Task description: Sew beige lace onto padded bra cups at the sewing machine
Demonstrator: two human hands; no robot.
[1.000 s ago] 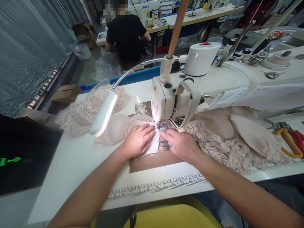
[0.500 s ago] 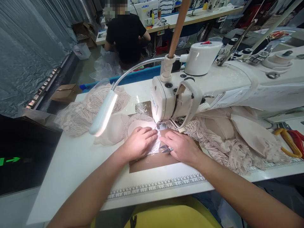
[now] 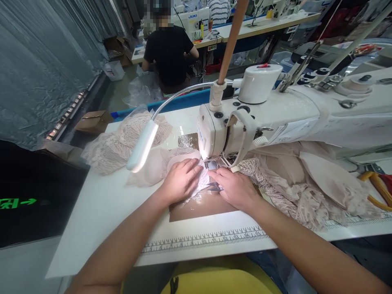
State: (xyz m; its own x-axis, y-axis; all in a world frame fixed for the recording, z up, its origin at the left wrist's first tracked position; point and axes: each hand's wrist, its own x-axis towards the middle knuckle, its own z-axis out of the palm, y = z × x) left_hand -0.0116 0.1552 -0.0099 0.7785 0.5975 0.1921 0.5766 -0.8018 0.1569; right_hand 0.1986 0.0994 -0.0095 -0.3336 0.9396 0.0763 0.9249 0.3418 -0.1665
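Under the needle end of the white sewing machine (image 3: 211,130) lies a pale pink lace piece (image 3: 202,181). My left hand (image 3: 182,179) rests flat on it, fingers stretched towards the needle, left of the presser foot. On the other side, my right hand (image 3: 237,188) is closed around small scissors (image 3: 215,186), whose blades point left from beneath the fingers. Its index finger reaches to the lace's right edge. A moulded cup (image 3: 180,159) with lace trim sits behind my left hand. The scissors' handle is hidden in my palm.
Lace garments (image 3: 122,139) are heaped at the back left, and more lace pieces (image 3: 284,179) lie under the machine arm. A lamp (image 3: 142,147) on a bent neck hangs over the left side. Orange-handled scissors (image 3: 375,190) lie far right. A person (image 3: 168,55) sits ahead.
The lace's near end has swung left, and my left hand has shifted slightly left of the needle. My right hand keeps the scissors. The whole view has shifted a little.
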